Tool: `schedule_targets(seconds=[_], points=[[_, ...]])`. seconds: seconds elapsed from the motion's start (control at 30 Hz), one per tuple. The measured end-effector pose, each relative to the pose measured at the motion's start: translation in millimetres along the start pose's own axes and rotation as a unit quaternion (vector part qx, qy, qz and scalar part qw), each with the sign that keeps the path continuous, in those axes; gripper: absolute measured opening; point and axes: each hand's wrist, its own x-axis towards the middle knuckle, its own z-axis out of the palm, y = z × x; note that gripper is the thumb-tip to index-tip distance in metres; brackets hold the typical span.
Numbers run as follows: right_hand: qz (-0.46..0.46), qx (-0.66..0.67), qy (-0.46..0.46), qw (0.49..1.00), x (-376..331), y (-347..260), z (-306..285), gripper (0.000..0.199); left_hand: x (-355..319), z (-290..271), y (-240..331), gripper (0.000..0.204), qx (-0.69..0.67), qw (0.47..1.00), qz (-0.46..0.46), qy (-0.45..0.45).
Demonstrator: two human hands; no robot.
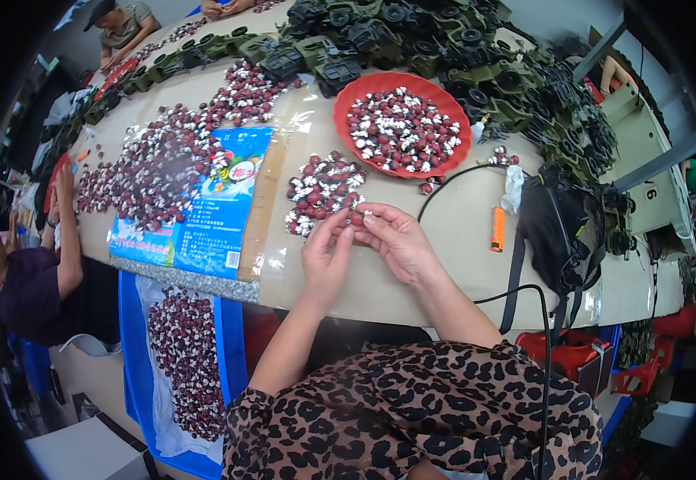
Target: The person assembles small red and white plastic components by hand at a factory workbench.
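Note:
Both my hands meet over the table's near edge, fingertips pinched together. Between them is a small dark red piece [355, 218], mostly covered by the fingers; its exact kind is too small to make out. My left hand [328, 252] grips it from the left, thumb and forefinger closed. From the right, my right hand [400, 242] pinches at the same spot. Just beyond my fingers lies a small heap of red-and-white pieces [324, 188]. Behind that heap, a red scalloped plate [464, 150] holds many more of them.
A larger heap [156, 164] partly covers a blue printed sheet [228, 216] on the left. Green toy vehicles [524, 104] pile up at the back. Right of me lie an orange lighter [498, 230] and a black bag [560, 224]. A blue bin [234, 340] stands below; other people sit around.

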Motion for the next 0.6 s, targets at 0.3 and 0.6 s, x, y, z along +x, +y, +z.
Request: schedule_targets(seconds=[0.3, 0.6], points=[[-0.014, -0.046, -0.011, 0.999, -2.9, 1.4, 1.8, 0.021, 2.3, -3.1, 6.9, 0.023, -0.015, 1.000, 0.004, -0.007], [-0.010, -0.052, 0.002, 0.999, 0.1, 2.9, 0.0, 0.014, 1.4, -5.4, -0.1, 0.021, -0.028, 1.000, -0.002, 0.009]])
